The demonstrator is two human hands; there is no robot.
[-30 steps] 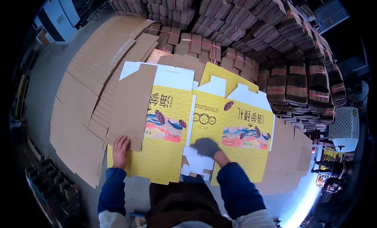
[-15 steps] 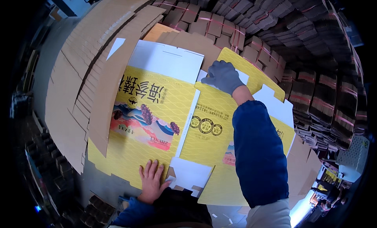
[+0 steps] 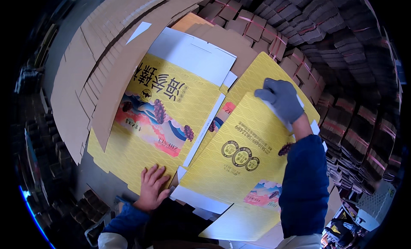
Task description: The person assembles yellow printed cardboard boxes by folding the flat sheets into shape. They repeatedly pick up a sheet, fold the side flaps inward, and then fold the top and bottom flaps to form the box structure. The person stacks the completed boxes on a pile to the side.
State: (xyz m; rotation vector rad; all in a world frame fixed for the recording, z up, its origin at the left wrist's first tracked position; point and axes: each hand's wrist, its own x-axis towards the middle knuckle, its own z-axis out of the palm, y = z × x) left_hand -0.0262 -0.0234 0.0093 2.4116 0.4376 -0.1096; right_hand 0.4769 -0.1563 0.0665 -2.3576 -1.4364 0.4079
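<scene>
My right hand, in a grey glove, is closed on the far edge of a yellow printed carton blank, which tilts up from the pile. Under its raised left edge shows part of another printed blank. To the left lies a yellow carton blank with a white end flap and a colourful mountain picture. My bare left hand rests flat on its near edge with the fingers spread. The right thumb is partly visible at the blank's corner; the other fingertips are hidden.
Large brown cardboard sheets lie stacked at the left, one overlapping the left printed blank. Strapped bundles of brown cardboard fill the back and right. A light-coloured perforated crate stands at the far right, near a person.
My right hand has moved right and nearer, pulling the right blank's far edge along and up. A printed blank underneath now shows. My left hand stays on the left blank.
</scene>
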